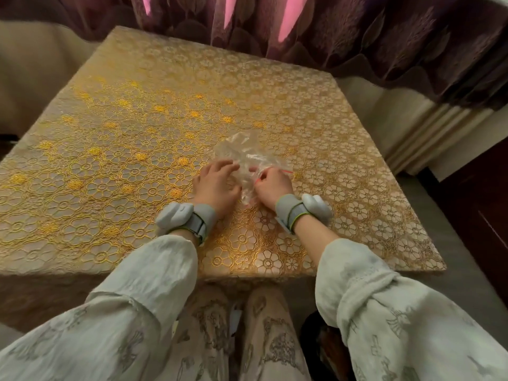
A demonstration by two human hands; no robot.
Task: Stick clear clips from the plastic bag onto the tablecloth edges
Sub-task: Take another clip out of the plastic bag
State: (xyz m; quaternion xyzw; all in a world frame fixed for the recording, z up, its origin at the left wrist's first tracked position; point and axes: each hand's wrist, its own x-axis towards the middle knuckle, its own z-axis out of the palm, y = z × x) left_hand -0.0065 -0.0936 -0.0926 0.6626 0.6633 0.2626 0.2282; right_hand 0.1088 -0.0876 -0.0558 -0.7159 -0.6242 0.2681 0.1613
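A crumpled clear plastic bag (243, 154) with a thin red seal strip lies on the gold floral tablecloth (123, 138), a little right of the table's middle. My left hand (217, 184) rests on the bag's left side with its fingers curled over the plastic. My right hand (272, 187) pinches the bag's red-striped mouth on the right. The two hands nearly touch, with the bag bunched between them. The clear clips are not visible; I cannot tell if any are inside the bag.
The tablecloth's near edge (247, 277) hangs over the table just above my knees. Purple patterned curtains (343, 31) hang behind the table. A cream sofa (33, 78) curves along the left and back right. A dark wooden cabinet (478, 204) stands at the right.
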